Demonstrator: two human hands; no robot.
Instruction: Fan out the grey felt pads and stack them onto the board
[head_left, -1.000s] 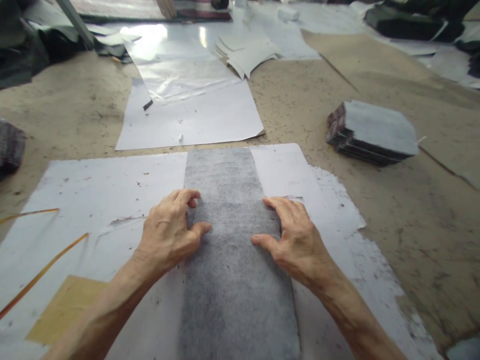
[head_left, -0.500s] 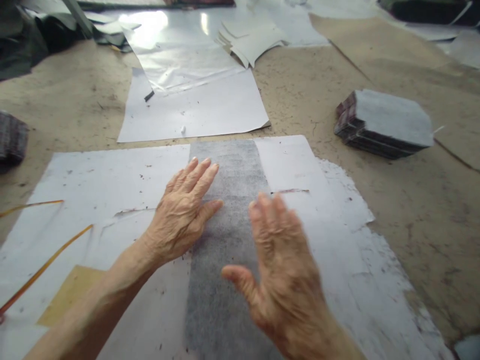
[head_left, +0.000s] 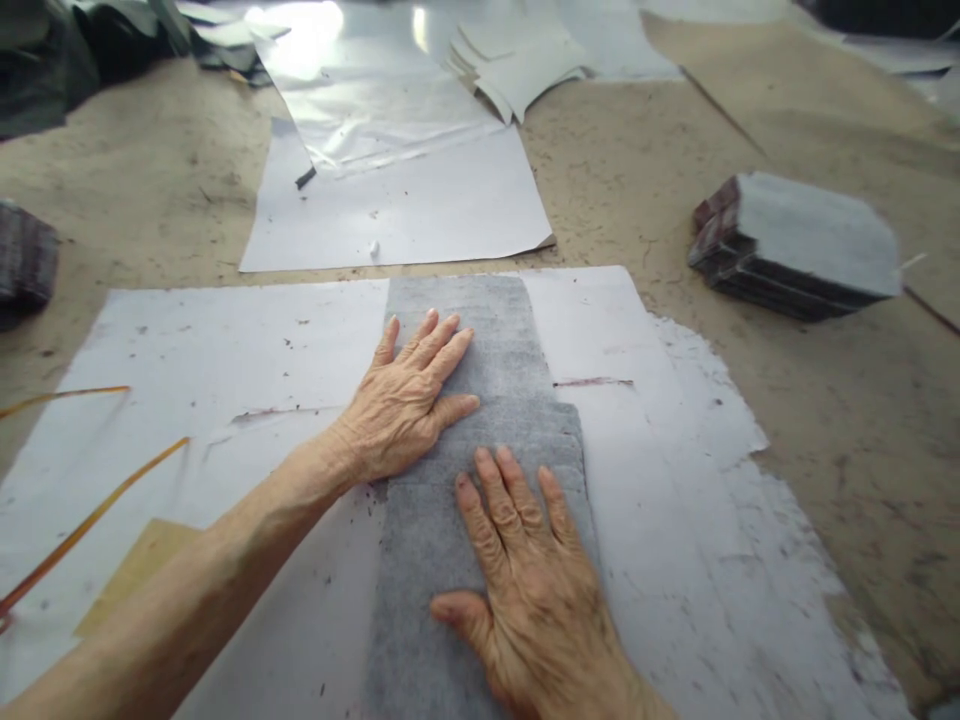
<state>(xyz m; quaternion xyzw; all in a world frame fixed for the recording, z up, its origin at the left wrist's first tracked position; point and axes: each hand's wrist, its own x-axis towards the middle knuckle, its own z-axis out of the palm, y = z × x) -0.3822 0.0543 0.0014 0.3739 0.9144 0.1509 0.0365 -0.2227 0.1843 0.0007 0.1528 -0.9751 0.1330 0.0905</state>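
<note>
A long run of grey, fabric-like pieces (head_left: 480, 360), overlapping in steps, lies on a white sheet (head_left: 247, 350) in front of me. My left hand (head_left: 405, 400) rests on the upper part of the run, fingers spread and palm down. Closer to me, my right hand (head_left: 532, 570) lies flat on the lower pieces, its thumb pointing left. Neither hand grips anything. Part of the grey pieces is hidden beneath both hands.
To the right stands a stack of cut grey pieces (head_left: 810, 240); another dark stack (head_left: 26, 265) is at the left edge. Two thin orange strips (head_left: 97, 515) and a yellowish square (head_left: 139, 570) lie at left. White sheets (head_left: 405, 220) and pale cut pieces (head_left: 517, 65) lie further back.
My right hand has come down onto the grey pieces, with its fingers more spread. My left hand has shifted slightly right, its fingers wider apart. The view has shifted a little.
</note>
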